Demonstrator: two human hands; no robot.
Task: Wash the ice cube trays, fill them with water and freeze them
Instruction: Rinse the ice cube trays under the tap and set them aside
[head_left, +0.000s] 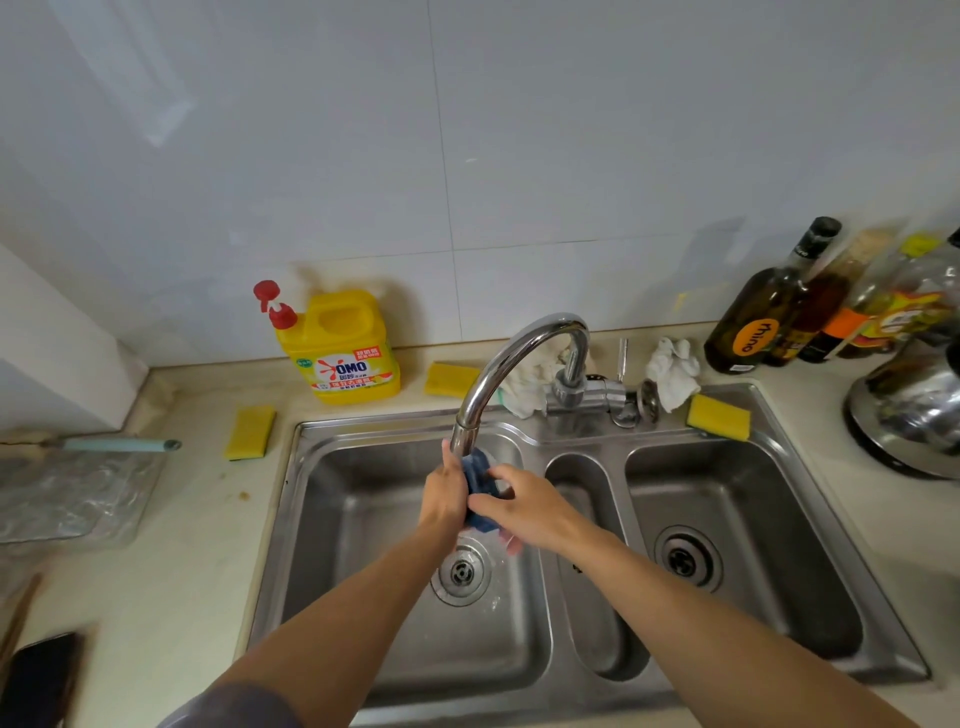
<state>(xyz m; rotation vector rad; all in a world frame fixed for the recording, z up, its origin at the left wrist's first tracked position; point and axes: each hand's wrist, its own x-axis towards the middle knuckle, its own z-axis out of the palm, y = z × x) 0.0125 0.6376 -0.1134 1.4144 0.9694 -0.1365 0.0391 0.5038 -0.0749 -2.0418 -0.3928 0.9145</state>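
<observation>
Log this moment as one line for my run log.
step: washing | left hand: grips blue tray | right hand: grips blue tray | place: under faucet, over left basin

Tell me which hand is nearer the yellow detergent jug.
Left. The left hand grips the blue tray on the side facing the detergent jug; the right hand holds its far side.

Home kitchen: a steel double sink (753, 519) with a curved tap (519, 349) set in a pale counter (197, 545) under a white tiled wall (519, 156). Yellow dish soap jug (343, 348), sponges (251, 432), and oil and sauce bottles (753, 317) stand around it.
</observation>
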